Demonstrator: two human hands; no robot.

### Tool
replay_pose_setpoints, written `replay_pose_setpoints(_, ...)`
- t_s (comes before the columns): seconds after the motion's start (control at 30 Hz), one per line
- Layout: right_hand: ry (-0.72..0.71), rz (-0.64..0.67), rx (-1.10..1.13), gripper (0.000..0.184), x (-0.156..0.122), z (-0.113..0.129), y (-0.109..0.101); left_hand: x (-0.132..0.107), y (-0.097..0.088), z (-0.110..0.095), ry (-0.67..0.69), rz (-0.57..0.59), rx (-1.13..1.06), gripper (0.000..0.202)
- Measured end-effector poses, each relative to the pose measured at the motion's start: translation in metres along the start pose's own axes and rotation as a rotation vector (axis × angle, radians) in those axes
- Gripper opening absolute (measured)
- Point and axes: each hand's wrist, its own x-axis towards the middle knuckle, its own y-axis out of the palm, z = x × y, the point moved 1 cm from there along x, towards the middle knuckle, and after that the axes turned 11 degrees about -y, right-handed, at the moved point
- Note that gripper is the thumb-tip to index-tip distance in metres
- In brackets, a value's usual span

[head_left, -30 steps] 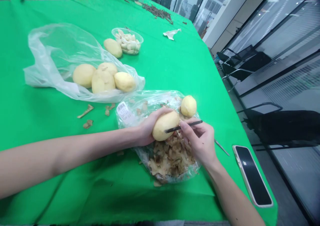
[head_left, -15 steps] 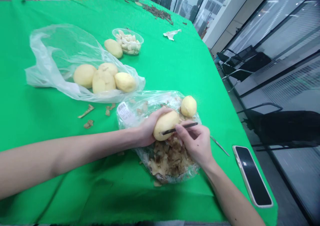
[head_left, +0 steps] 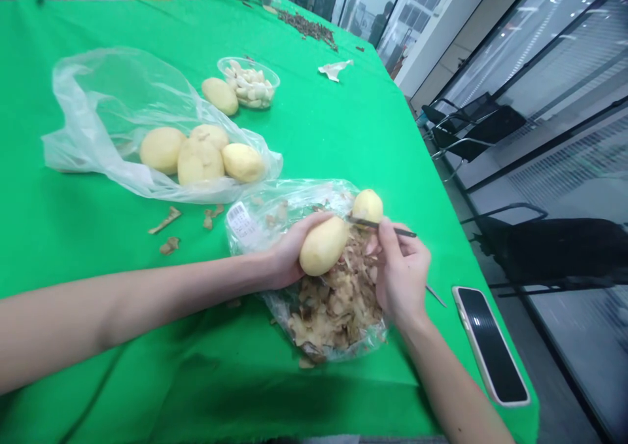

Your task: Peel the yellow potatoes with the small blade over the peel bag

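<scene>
With the held potato (head_left: 324,246) as the centre of our clock, we start from the table (head_left: 353,136), whose green cloth runs under everything. At ten o'clock a clear bag (head_left: 93,133) holds four pale potatoes (head_left: 201,161). At six, brown peelings (head_left: 333,316) lie heaped on a second bag (head_left: 299,193), which spreads below our hands. Our left hand (head_left: 289,254) comes in from nine and curls around the held potato, above that second bag; our right hand (head_left: 403,271), past three, pinches a dark tool (head_left: 403,232) between thumb and fingers. A phone (head_left: 492,346) lies at four, screen dark. At eleven stands a tub (head_left: 252,91) of white pieces, a loose potato (head_left: 219,96) right by its side, and at two rests a smaller potato (head_left: 367,204). The dark tool lay across the held potato's face half a second ago; now its tip is off at two o'clock, by the far edge, so that face is uncovered and, we judge, not being worked at this instant. A thin metal rod (head_left: 436,295) shows between three and four. Last, at half past nine, the second bag's white label (head_left: 241,222) carries a barcode and print too small for us to read.
</scene>
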Motion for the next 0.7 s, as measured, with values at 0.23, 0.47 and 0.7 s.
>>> replay_pose_setpoints(0.23,-0.449,0.139,-0.637,0.023,0.015,-0.003,-0.016,-0.001,-0.001,0.0,0.014,0.011,-0.026,0.034)
replay_pose_setpoints(0.47,-0.85,0.507,-0.707,0.018,0.011,-0.002,-0.01,-0.003,0.0,0.0,0.102,0.119,-0.081,0.035)
replay_pose_setpoints(0.7,-0.791,0.31,-0.394,0.016,0.006,0.011,-0.019,-0.003,0.001,0.002,0.062,0.049,-0.091,0.026)
